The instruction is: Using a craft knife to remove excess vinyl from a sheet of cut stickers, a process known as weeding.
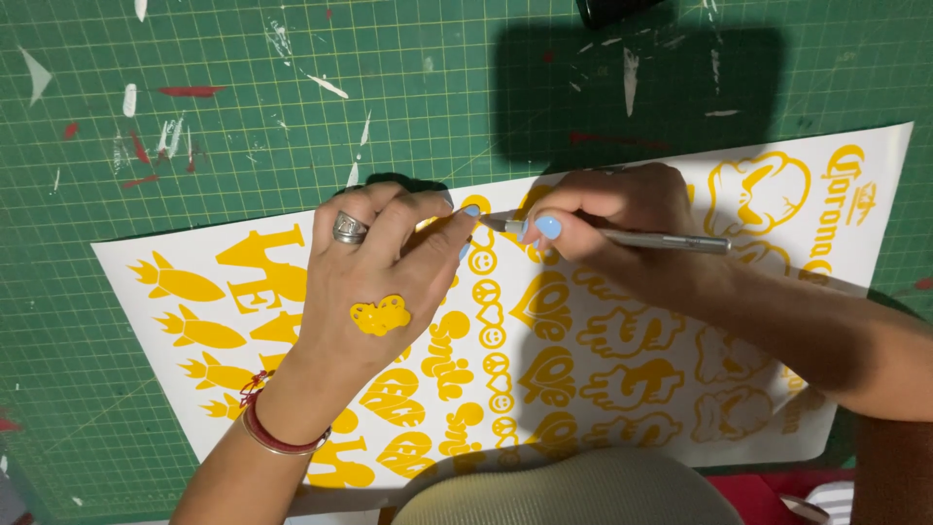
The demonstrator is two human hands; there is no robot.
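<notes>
My right fingers (549, 228) are closed around a slim metal craft knife (622, 238), pinched near its tip, with the handle running out to the right over my hand. My left fingers (428, 228) are curled and pressed down on the sheet (875, 204), their tips just beside the knife's blade; they hold nothing, only pin the sheet flat. The blade (494, 223) meets the sheet between the two hands, near its upper edge.

A small yellow cut-out (380, 316) sticks to the back of my left hand (374, 292). I wear a ring (349, 228) on that hand and red bands (267, 423) at the wrist.

The sheet is white and covered in yellow sticker shapes: rockets (180, 282) down the left, hearts (546, 301), small smiley faces (491, 335) in a column, cloud-like figures toward the right. It lies at a slant across a green cutting mat (194, 175) with a pale grid, which covers the counter. The mat is littered with white and red scraps (190, 91) of trimmed material, mostly at the upper left. A dark shadow (637, 87) falls over the mat's top middle, below a black object (612, 10) at the frame's edge. A beige rounded shape (573, 491) sits at the bottom, close to me.
</notes>
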